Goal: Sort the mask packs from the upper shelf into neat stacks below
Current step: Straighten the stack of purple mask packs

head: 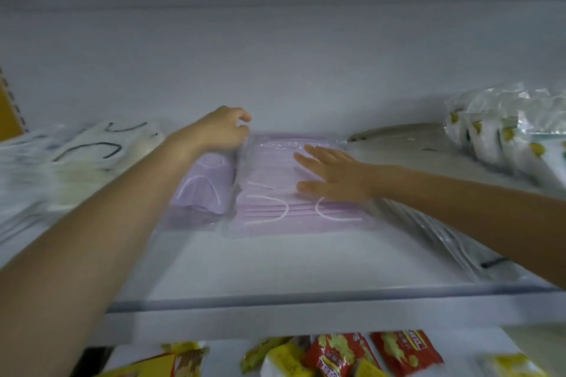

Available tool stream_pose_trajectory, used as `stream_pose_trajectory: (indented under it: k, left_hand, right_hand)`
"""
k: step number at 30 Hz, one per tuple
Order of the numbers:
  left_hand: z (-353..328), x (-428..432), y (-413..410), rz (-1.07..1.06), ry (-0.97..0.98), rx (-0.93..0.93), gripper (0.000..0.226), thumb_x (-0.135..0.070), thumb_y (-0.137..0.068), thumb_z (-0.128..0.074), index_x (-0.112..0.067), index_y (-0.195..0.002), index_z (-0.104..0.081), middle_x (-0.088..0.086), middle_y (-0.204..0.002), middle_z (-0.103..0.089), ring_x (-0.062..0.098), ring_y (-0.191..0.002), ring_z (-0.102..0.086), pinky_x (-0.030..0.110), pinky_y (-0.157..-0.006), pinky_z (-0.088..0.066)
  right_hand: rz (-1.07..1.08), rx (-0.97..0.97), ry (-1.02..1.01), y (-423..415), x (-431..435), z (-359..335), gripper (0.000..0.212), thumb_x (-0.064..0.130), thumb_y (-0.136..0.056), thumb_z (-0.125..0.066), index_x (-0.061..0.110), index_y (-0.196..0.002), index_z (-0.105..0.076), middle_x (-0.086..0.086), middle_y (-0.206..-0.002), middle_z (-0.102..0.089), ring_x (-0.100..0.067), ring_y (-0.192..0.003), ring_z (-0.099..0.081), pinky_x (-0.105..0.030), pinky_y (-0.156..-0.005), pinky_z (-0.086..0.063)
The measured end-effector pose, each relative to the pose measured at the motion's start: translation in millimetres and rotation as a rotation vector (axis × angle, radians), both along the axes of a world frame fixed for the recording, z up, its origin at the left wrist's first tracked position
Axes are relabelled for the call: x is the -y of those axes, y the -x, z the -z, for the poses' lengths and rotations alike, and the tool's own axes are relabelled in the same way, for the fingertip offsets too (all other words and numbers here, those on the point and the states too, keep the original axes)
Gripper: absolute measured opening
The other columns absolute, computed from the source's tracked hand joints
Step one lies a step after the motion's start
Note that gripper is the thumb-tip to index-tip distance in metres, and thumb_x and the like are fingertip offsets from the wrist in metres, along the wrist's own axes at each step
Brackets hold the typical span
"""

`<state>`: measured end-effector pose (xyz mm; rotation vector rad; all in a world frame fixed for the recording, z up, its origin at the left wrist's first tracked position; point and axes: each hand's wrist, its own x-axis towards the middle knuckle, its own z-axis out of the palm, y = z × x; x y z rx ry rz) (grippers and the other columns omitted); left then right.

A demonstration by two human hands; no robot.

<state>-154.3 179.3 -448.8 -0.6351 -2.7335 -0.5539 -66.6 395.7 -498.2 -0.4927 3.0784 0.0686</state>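
At the far left of the white shelf point(306, 297) we see a loose heap of white mask packs point(76, 156) in clear wrap, their black ear loops showing through, blurred towards the edge of the view. Next to them we find a lilac mask pack point(202, 187) lying on the shelf, its white loops visible and its long side running away from us. The left hand point(220, 131) reaches over the far end of this pack, fingers curled round the far left corner of the pink mask pack point(275, 211) beside it.

That pink mask pack lies flat in the middle of the shelf, touching the lilac one along its left edge, with white ear loops showing at its near end. The right hand point(333, 174) rests on top of its right half, palm down, fingers straight and slightly spread, gripping nothing.

Under and beyond the right forearm we make out grey mask packs point(413, 147) in clear wrap, spread along the shelf. At the far right stands a bundle of white packets with yellow marks point(505, 131), wrapped in clear plastic. On the lower shelf we glimpse red snack packets point(404, 349) and yellow snack packets point(284, 358).
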Motion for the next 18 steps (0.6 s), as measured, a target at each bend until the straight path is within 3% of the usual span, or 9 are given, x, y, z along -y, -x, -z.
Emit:
stream_pose_trajectory:
  k: [4, 7, 9, 14, 18]
  left_hand:
    - [15, 50, -39, -0.053, 0.019, 0.050, 0.044, -0.022, -0.095, -0.051, -0.008, -0.136, -0.045, 0.013, -0.142, -0.043, 0.025, -0.128, -0.044, 0.027, -0.101, -0.033]
    - [37, 74, -67, -0.081, 0.084, 0.085, 0.048, -0.026, -0.092, -0.055, -0.005, -0.134, -0.047, 0.015, -0.137, -0.048, 0.026, -0.123, -0.048, 0.023, -0.093, -0.033]
    - [50, 86, -76, -0.123, 0.112, 0.103, 0.044, -0.022, -0.093, -0.055, -0.003, -0.133, -0.048, 0.018, -0.137, -0.047, 0.028, -0.123, -0.047, 0.024, -0.093, -0.033]
    - [66, 94, -80, -0.249, 0.056, 0.193, 0.052, -0.035, -0.093, -0.054, -0.011, -0.138, -0.042, 0.010, -0.143, -0.044, 0.026, -0.127, -0.045, 0.028, -0.100, -0.033]
    - [64, 89, -73, -0.294, -0.023, 0.238, 0.035, -0.039, -0.094, -0.049, -0.014, -0.118, -0.055, 0.008, -0.128, -0.056, 0.024, -0.114, -0.052, 0.029, -0.089, -0.036]
  right_hand:
    - [-0.061, -0.015, 0.055, -6, 21, -10, 0.073, 0.060, -0.091, -0.029, 0.032, -0.148, 0.007, 0.003, -0.156, 0.018, -0.017, -0.144, 0.012, -0.036, -0.115, 0.007]
    - [-0.123, 0.035, -0.031, -10, 45, 2, 0.074, 0.060, -0.091, -0.033, 0.033, -0.149, 0.005, 0.001, -0.157, 0.016, -0.018, -0.145, 0.012, -0.036, -0.115, 0.007]
    - [-0.124, 0.062, -0.082, -9, 55, 14, 0.067, 0.057, -0.095, -0.028, 0.032, -0.149, 0.003, -0.001, -0.157, 0.014, -0.018, -0.145, 0.011, -0.035, -0.115, 0.007]
    - [-0.066, 0.059, -0.019, -5, 57, 15, 0.063, 0.049, -0.098, -0.028, 0.030, -0.149, 0.004, -0.001, -0.157, 0.013, -0.017, -0.145, 0.009, -0.031, -0.114, 0.006]
    - [-0.058, 0.041, 0.014, -5, 57, 14, 0.062, 0.049, -0.098, -0.029, 0.031, -0.149, 0.002, -0.001, -0.157, 0.012, -0.017, -0.145, 0.008, -0.031, -0.114, 0.006]
